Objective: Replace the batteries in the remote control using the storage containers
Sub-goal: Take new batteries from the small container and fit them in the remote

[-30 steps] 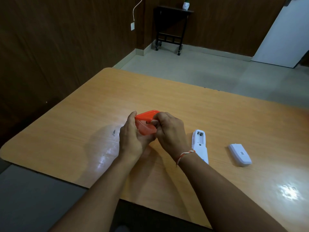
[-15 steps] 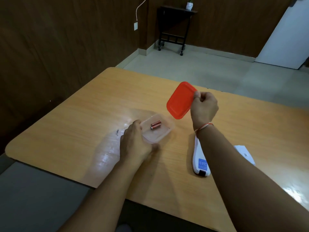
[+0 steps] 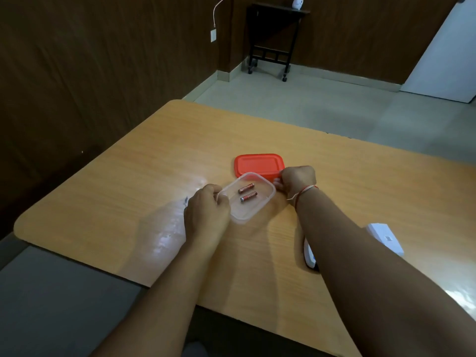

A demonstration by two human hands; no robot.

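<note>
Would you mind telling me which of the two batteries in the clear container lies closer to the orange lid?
The upper battery, the one farther from the person, lies closer to the orange lid; the other battery lies beside it, toward the clear container's near rim.

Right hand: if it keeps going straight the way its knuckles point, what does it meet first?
The right hand points left, at the red lid lying flat on the table; its fingertips seem to be at the lid's edge already, beside the clear container. Depth is unclear.
</note>
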